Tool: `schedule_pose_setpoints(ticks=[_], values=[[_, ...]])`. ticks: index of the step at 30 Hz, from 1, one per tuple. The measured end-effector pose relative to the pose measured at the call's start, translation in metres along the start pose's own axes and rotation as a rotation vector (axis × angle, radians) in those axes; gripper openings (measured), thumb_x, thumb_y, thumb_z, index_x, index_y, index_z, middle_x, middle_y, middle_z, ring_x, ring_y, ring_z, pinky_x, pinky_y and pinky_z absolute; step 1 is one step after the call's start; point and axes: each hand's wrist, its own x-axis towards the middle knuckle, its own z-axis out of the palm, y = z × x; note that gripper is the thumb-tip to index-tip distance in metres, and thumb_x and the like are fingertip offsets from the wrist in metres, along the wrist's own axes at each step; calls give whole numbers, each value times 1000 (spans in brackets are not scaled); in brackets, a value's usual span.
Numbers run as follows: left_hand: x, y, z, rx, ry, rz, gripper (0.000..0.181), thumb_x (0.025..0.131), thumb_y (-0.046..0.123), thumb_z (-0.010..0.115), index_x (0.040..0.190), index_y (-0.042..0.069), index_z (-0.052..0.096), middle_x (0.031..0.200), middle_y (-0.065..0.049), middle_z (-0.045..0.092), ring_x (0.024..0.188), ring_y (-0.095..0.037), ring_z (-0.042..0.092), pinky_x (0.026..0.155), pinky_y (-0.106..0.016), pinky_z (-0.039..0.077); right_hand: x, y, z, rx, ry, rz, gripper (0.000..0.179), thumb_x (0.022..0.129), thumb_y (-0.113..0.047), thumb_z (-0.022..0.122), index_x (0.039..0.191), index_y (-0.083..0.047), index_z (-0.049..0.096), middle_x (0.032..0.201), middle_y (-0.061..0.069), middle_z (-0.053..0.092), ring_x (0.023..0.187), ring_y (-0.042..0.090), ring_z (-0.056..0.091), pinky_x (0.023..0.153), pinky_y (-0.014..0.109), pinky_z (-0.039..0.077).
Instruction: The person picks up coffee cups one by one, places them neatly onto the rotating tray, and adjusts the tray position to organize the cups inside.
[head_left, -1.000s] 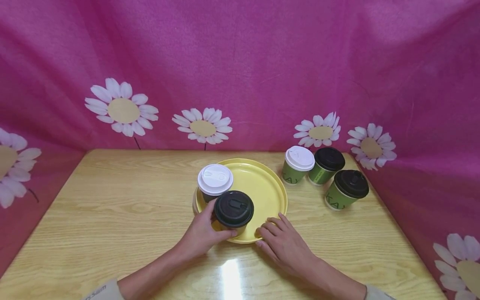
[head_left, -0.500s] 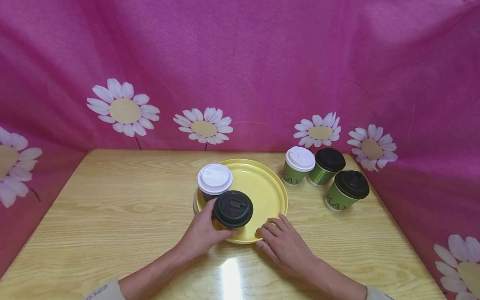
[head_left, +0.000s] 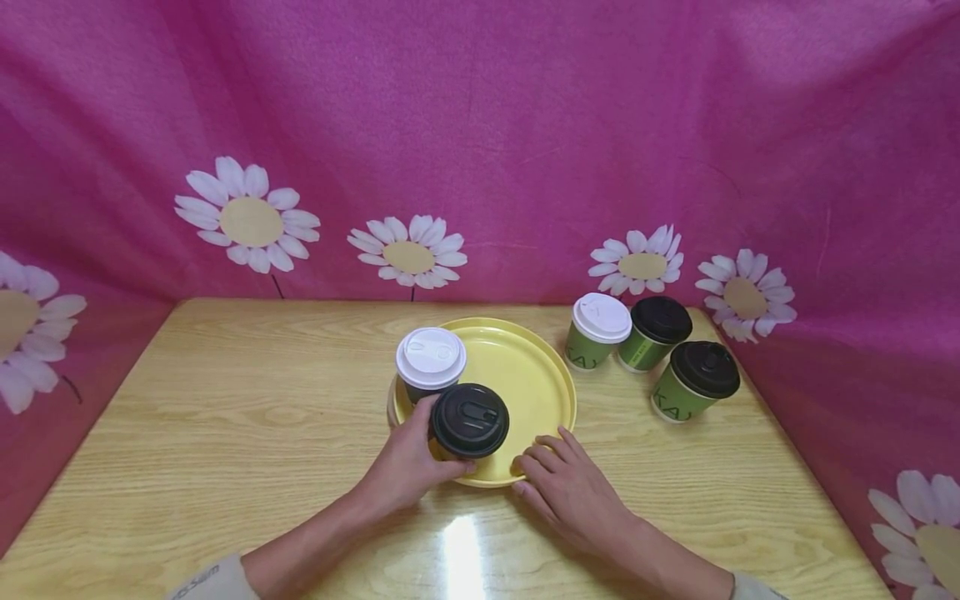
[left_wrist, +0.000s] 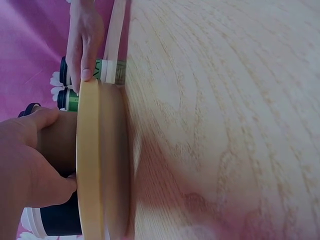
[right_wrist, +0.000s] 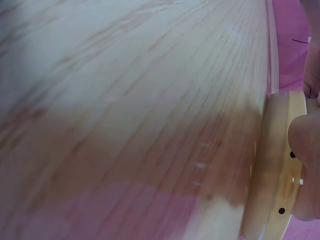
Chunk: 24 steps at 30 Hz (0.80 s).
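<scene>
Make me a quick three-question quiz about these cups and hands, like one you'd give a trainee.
1. Which hand grips the brown cup?
2. True or false: the green cup with the white lid stands on the yellow tray.
3. The right hand touches: a) a cup's lid; b) the tray's rim; c) the flowered cloth.

Key:
1. The left hand.
2. False; it stands on the table.
3. b
</scene>
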Motion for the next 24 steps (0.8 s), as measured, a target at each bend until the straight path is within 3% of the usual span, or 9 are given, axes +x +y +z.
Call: schedule_pose_setpoints(ticks=[24], values=[[2, 4, -1, 54, 4, -19, 83, 67, 4, 91, 137, 2, 47, 132, -12, 58, 125, -26, 52, 111, -45, 34, 1, 0, 1, 9, 18, -14, 20, 101, -31, 54, 105, -15, 65, 104, 1, 62, 111, 29, 54, 108, 58, 32]])
